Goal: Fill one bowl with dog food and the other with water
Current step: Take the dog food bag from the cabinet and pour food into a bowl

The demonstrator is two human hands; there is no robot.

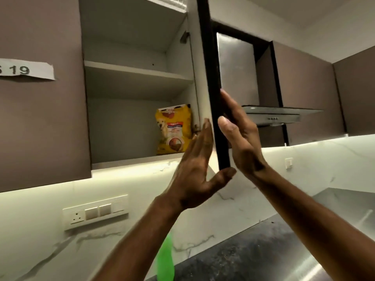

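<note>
Both hands flank the open cabinet door (211, 78) — left hand (194, 169) flat-fingered against its inner face, right hand (239, 136) seemingly gripping the edge (fingers hidden). Dog food bag (174, 128) stands on the bottom shelf.

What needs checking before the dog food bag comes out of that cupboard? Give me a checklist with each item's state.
1. Cabinet door swung wide enough to clear the opening: ok, it stands edge-on to the camera.
2. Dog food bag in sight and upright: ok, on the bottom shelf, at the right side.
3. Path to the bag free: ok, nothing else shows on that shelf.
4. Left hand free to reach: ok, its fingers are straight and lie against the door's inner face.
5. Right hand steadying the door: ok, it holds the outer edge.
6. Bowls ready on the counter: cannot tell, none in view.
</note>
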